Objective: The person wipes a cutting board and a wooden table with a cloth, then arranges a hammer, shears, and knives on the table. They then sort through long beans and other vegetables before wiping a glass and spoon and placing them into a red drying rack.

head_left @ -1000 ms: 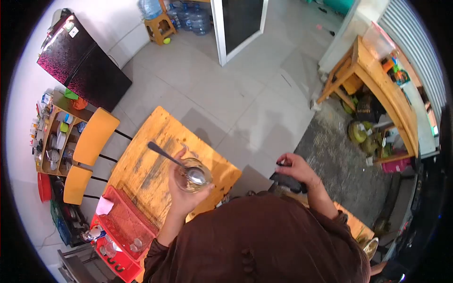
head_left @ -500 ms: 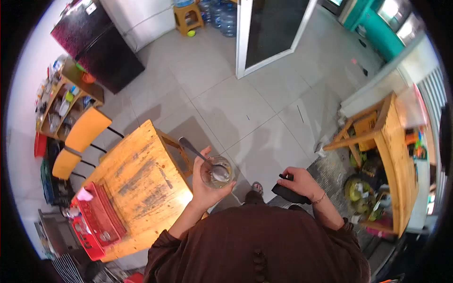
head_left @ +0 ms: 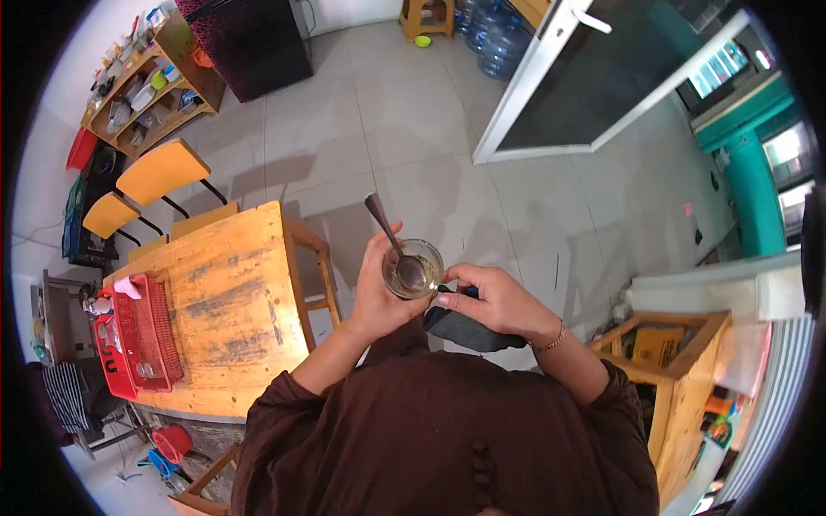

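Observation:
My left hand [head_left: 376,292] is wrapped round a clear glass [head_left: 427,254] in front of my body. A metal spoon [head_left: 379,215] stands in the glass, its bowl at the bottom and its handle leaning out over the rim. My right hand [head_left: 499,303] grips a dark, flat item [head_left: 473,331], which looks like cloth or a pouch, and hangs below the fingers. The right fingertips are close beside the glass; whether they touch it, I cannot tell.
On the left is a wooden table [head_left: 232,292] with a red basket [head_left: 168,344]. Orange chairs [head_left: 163,170] and a shelf [head_left: 194,73] stand behind. A glazed door [head_left: 516,95] is ahead, with water bottles [head_left: 503,52] behind it. At right stands a wooden stand [head_left: 675,413].
My right hand has moved left with the dark item, up beside the glass. The view has turned, so the table, door and stand appear shifted. My left hand still holds the glass.

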`<state>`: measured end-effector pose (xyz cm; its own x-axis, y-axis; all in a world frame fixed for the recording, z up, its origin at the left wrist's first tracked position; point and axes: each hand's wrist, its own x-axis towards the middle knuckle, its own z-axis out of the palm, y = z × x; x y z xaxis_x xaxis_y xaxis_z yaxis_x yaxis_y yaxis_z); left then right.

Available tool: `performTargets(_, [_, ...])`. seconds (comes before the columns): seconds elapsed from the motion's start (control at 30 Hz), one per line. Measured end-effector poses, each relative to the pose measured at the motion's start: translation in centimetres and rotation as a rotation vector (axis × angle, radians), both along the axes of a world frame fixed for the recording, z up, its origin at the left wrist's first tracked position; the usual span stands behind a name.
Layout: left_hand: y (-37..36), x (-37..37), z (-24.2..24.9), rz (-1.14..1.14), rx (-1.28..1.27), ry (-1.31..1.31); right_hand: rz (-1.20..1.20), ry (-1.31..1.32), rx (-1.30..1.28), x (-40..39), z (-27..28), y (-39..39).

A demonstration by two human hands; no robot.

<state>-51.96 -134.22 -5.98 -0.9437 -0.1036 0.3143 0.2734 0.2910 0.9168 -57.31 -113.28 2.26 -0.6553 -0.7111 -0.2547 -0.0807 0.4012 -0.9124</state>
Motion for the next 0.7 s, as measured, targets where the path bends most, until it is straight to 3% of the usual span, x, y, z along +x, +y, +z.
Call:
performTargets(0.1, [-1.7, -5.8, -0.8, -0.044, 0.013, -0.070, 0.041, -0.047, -0.120, -6.3, -2.3, -1.6])
performTargets(0.23, [-4.0, -15.0, -1.1, -0.076, 0.071, -0.107, -0.002, -0.170, -0.019, -15.5, -3.0, -5.1])
performTargets(0.43, [-9.3, -27.4, 1.7, -0.128, 0.104, -0.064, -0.069, 0.096, -0.057, -27.9, -1.4, -9.6])
performTargets(0.53, [-11.2, -32.5, 2.1, -0.083, 0.165, -0.015, -0.076, 0.061, -0.187, -34.3, 0.5, -12.0])
performTargets(0.63, [-13.5, -36.6, 1.5, 0.008, 0.189, -0.022, 0.066, 0.038, -0.123, -41.8, 1.9, -15.4])
performTargets(0.7, [-15.4, -39.7, 1.0, 0.073, 0.179, 0.021, 0.320, 0.216, -0.182, -47.4, 1.4, -18.9])
